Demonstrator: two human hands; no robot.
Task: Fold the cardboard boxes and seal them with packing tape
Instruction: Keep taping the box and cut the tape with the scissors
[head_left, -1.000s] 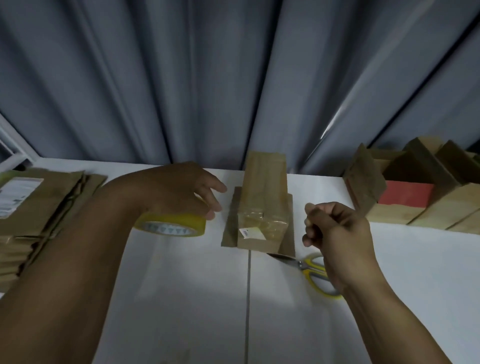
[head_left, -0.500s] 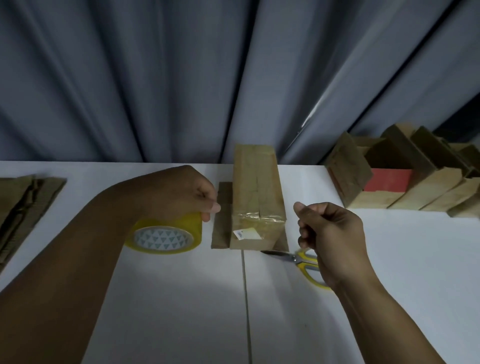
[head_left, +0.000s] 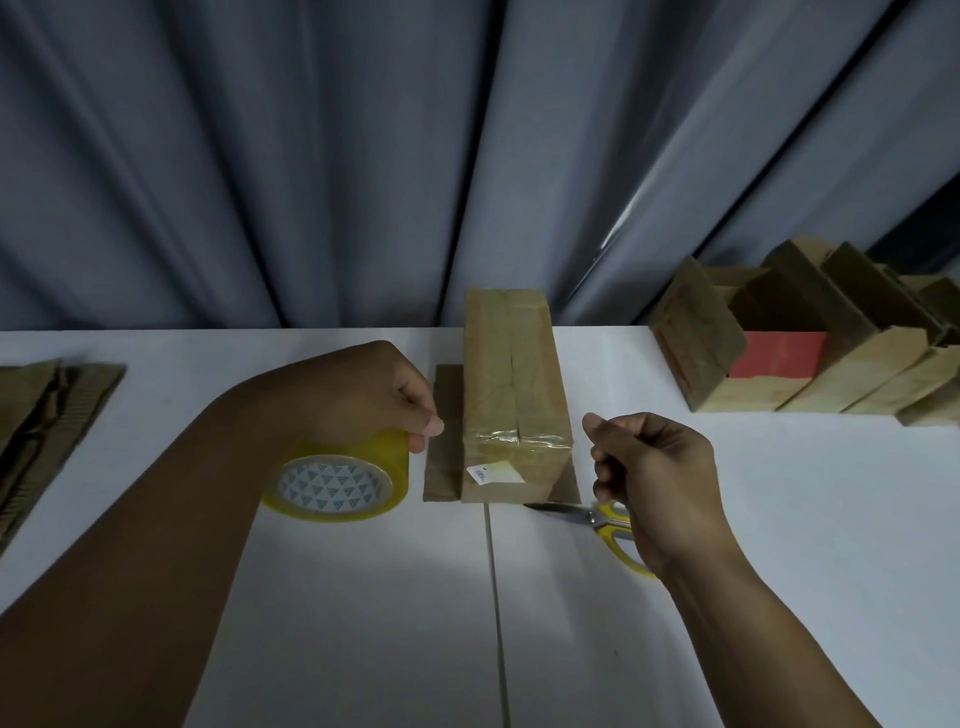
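Table (head_left: 363, 623): we saw a white top with a thin seam down the middle, and a grey curtain (head_left: 260, 156) hanging behind it.
Flats (head_left: 52, 415): a stack of flat cardboard lay at the far left, well apart from the rest.
Left hand (head_left: 363, 395): it reached in from the lower left, its fingers curled over the tape from above.
Tape (head_left: 337, 483): the yellow roll was tilted so its patterned core faced us, just left of the box.
Sheet (head_left: 441, 457): a flat brown piece lay under the box and stuck out on both sides.
Box (head_left: 511, 415): it sat closed at the centre of the table, long side running away from us. We saw clear tape along its top seam and over the near end, and a small white sticker (head_left: 480, 474) on it.
Scissors (head_left: 597, 517): they lay shut by the box's near right corner, the yellow handles partly hidden under the right hand.
Right hand (head_left: 654, 467): it hung just right of the box in a loose fist, and we saw nothing in it. The two hands were apart, the box between them.
Boxes (head_left: 831, 384): a row of folded ones stood at the far right, one with a red side.
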